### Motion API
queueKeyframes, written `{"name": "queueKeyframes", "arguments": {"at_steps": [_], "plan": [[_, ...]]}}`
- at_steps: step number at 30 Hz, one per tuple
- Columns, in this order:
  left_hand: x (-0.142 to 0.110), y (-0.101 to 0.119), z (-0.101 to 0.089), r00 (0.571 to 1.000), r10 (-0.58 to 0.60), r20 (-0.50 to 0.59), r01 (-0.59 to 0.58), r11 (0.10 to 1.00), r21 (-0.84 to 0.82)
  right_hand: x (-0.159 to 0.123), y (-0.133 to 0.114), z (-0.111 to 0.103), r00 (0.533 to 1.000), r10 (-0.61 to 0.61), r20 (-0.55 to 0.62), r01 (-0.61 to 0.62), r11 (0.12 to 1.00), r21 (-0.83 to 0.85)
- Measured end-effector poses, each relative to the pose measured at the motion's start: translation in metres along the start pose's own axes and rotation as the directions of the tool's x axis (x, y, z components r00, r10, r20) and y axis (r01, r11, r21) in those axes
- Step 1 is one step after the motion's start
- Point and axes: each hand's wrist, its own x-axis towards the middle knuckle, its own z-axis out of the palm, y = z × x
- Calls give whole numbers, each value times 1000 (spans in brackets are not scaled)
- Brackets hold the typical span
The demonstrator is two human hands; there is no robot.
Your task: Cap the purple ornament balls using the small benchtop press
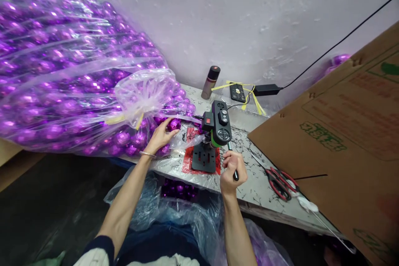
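Note:
My left hand [161, 136] reaches into the opening of a big clear plastic bag [77, 75] full of shiny purple balls, its fingers curled round one purple ball [173, 124]. My right hand [232, 168] is closed round the black lever handle [234, 173] of a small bench drill press [217, 126], which has a black and green head with a red switch. The press stands on a black base plate [204, 158] over a red mat on the table [249, 191]. A thin bracelet sits on my left wrist.
Red-handled scissors [282, 183] lie on the table to the right. A large cardboard box [343, 133] leans at the right. A spray can [211, 82], a power adapter [266, 89] with cable and a small black device stand by the wall. Another plastic bag with purple balls [181, 189] hangs below the table edge.

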Motion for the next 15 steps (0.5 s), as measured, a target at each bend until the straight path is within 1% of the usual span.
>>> {"name": "queueKeyframes", "arguments": {"at_steps": [1,2,3,4,5,7,8,10,12,15], "plan": [[-7,2,-2,1000,-6,-5,5,981,-192,1,-1,0,1000,2,3,-2,1000,2],[-14,4,-4,1000,-22,9,24,932,-361,3,-3,0,1000,13,3,-13,1000,3],[-22,7,-4,998,-44,37,56,869,-491,5,-5,0,999,32,4,-32,999,2],[-30,10,-2,995,-67,74,97,809,-580,7,-8,0,998,55,4,-55,998,1],[-39,13,1,990,-91,109,140,761,-633,10,-11,0,997,78,4,-78,997,-1],[-54,18,13,978,-139,156,208,710,-673,17,-17,1,993,115,8,-115,993,-5],[-61,20,22,973,-156,169,230,706,-670,20,-19,1,992,127,11,-127,992,-7],[-71,23,44,972,-164,170,235,737,-634,24,-23,1,991,134,17,-134,991,-10],[-76,24,69,983,-134,128,183,799,-572,26,-24,1,992,124,31,-123,992,-9],[-80,23,103,998,-57,36,68,889,-453,25,-23,-2,996,75,56,-75,997,-4]]}}
